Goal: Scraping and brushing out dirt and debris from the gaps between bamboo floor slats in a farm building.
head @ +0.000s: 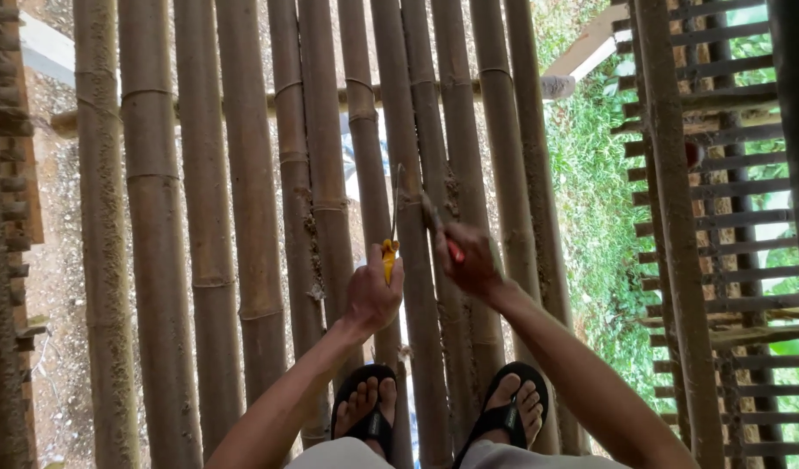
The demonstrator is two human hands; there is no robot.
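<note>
Light shorts at the bottom edge, then two feet in black flip-flops (369,408), standing right on a floor of long bamboo poles (161,260) laid side by side, running away from the camera. You can see gravel and a bit of something blue through the gaps between them.

Left hand (373,293) is curled in a fist around a yellow-handled tool (388,259), fingers pressed together around the handle, with a thin metal shaft sticking up from it toward a pole. Looks like a screwdriver or chisel, can't tell which. Right hand (471,259) is just beside it, fingers wrapped around a red-handled tool (454,251) whose darker front end points up-left, close to the tip of the yellow one. It's blurry, so what kind of tool it is I honestly can't say. Both tools sit over the middle poles, just ahead of the feet.

Off to the right there's grass (590,191) down below, and a slatted bamboo frame (721,217).
</note>
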